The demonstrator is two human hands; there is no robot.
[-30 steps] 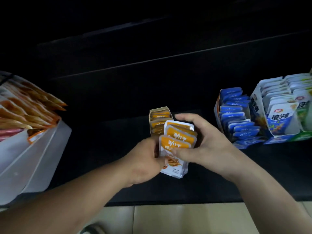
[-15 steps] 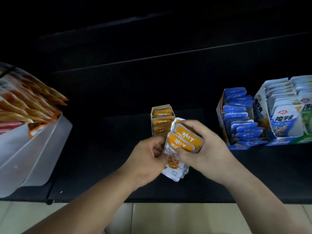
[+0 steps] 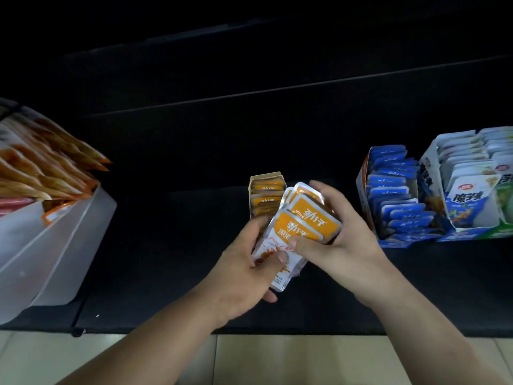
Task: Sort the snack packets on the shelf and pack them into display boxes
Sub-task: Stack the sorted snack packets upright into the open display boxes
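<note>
Head view: your left hand (image 3: 244, 262) and right hand (image 3: 333, 232) both clamp the orange packets (image 3: 308, 226), now tilted; not boxed yet.

Fanned orange-and-white snack packets (image 3: 301, 229) held before orange display box (image 3: 266, 195)

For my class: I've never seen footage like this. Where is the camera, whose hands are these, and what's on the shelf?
No machine: a camera on a person's head looks down at their hands. The left hand and right hand grip a stack of orange-and-white snack packets. Behind, on the black shelf, stands a small cardboard box of the same packets. Right: a box of blue packets and a blue-and-white box. Left: a translucent plastic bin of long orange packets.
</note>
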